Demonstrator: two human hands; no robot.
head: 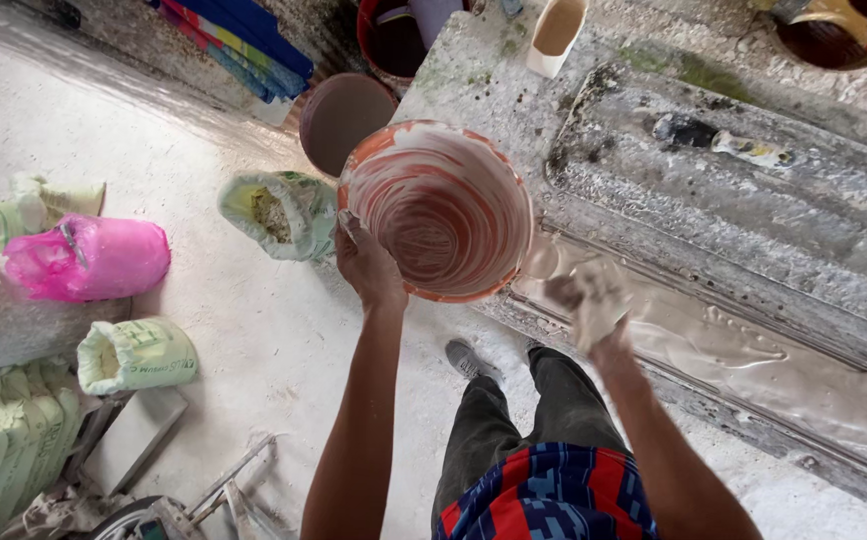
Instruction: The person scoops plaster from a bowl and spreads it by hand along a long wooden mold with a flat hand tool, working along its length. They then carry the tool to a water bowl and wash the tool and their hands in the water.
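Left hand grips orange bucket rim; plaster-coated right hand blurred, grip unclear.

An orange plastic bucket, its inside smeared with swirls of white plaster, is tilted with its open mouth facing the camera. It is held up by the rim, above the edge of a long grey mould filled with wet, glossy plaster.
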